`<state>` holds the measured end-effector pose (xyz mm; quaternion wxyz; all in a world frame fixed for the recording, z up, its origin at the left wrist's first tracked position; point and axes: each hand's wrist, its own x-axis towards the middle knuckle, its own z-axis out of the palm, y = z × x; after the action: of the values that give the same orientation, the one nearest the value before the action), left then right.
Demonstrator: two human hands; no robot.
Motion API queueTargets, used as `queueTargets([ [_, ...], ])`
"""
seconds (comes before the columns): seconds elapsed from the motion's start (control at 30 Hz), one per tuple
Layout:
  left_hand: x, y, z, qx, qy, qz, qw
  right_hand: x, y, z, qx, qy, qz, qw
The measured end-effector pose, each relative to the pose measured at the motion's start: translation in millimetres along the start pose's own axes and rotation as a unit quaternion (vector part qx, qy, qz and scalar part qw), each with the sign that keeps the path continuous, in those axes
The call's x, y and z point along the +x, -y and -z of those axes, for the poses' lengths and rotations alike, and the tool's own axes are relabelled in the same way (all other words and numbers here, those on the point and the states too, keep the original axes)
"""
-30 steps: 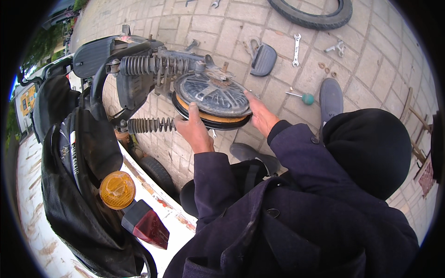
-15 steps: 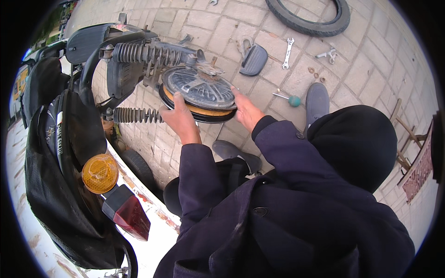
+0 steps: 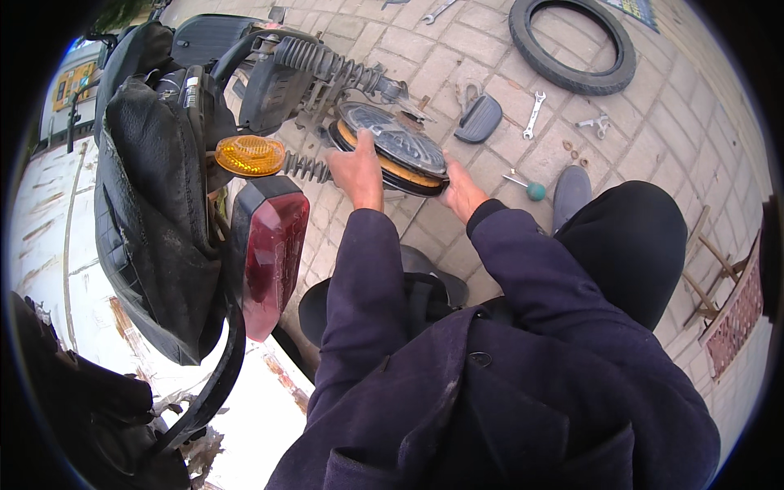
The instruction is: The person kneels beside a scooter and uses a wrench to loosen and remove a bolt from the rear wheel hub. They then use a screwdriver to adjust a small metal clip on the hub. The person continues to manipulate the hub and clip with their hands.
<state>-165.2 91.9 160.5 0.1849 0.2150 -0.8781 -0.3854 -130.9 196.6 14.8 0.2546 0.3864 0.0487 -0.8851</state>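
Note:
Both hands hold a dusty black wheel assembly (image 3: 396,131) with an orange band round it, lying flat at the rear of a motorbike. My left hand (image 3: 358,173) is closed on its near left edge, thumb on top. My right hand (image 3: 460,186) grips the right edge. An upper coil shock (image 3: 318,61) runs above the wheel, and a lower one (image 3: 305,168) passes behind my left hand. An amber indicator (image 3: 249,155) and red tail light (image 3: 269,253) stand just left of my arms, beside the torn black seat (image 3: 151,196). The wheel's underside is hidden.
Paving holds a loose tyre (image 3: 572,79), spanner (image 3: 534,114), dark footboard (image 3: 478,122), metal bracket (image 3: 594,124), washers (image 3: 572,149) and green-handled screwdriver (image 3: 535,190). My shoe (image 3: 571,196) is right of the screwdriver. A wooden chair (image 3: 727,327) stands far right, a white worn surface (image 3: 57,229) left.
The view has shifted, so the seat and tail light appear larger and higher, and the wheel sits farther right and higher in the picture. Both hands stay on the wheel.

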Motion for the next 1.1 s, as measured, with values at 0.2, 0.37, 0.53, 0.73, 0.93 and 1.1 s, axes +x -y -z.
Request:
queueTargets([
  [0.2,-13.0,-8.0,-13.0,0.093,-0.093,-0.001,0.991,-2.3,5.3,-2.2,-0.007,0.0,-0.012,1.0],
  [0.37,-7.6,-4.7,-13.8,0.13,-0.143,-0.069,0.979,-15.7,9.9,11.2,-0.222,-0.051,-0.006,0.974],
  [0.53,-7.6,8.6,-11.2,0.065,-0.104,-0.063,0.99,-28.6,39.8,29.7,-0.332,-0.097,0.054,0.937],
  [0.73,-15.0,8.1,-5.2,0.026,-0.067,-0.08,0.994,-112.3,102.9,-32.9,-0.431,-0.024,0.153,0.889],
  [0.93,-14.6,-1.2,-5.1,0.05,-0.053,-0.009,0.997,-258.4,216.6,-153.3,-0.79,0.034,0.342,0.508],
  [1.1,-13.3,-8.6,-7.8,-0.053,-0.079,0.078,0.992,-320.2,316.3,-144.4,-0.745,0.067,0.364,0.555],
])
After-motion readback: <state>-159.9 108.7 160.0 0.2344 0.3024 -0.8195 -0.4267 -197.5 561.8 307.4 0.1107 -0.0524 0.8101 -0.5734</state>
